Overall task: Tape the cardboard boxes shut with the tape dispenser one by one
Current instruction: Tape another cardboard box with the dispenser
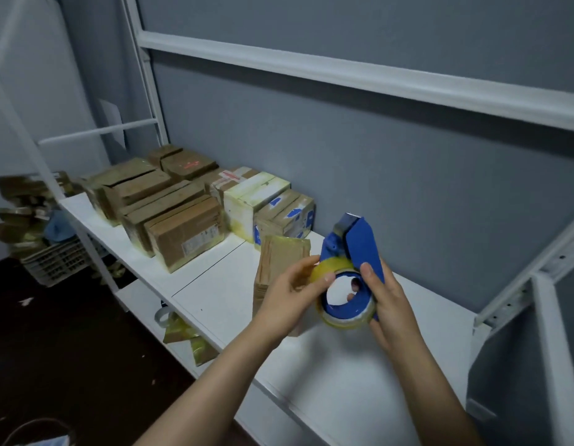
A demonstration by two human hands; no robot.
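I hold a blue tape dispenser with a yellowish tape roll above the white shelf. My right hand grips the dispenser's handle, fingers through the roll's core. My left hand pinches the roll's edge with thumb and fingers. Just behind my left hand stands a small brown cardboard box, partly hidden by it. Several taped cardboard boxes sit in rows further left along the shelf, with a white box and a blue-marked one among them.
A white metal rack frame runs overhead and an upright rises at right. Below the shelf lie tape scraps and a tape roll. A plastic crate with crumpled cardboard sits on the dark floor at left.
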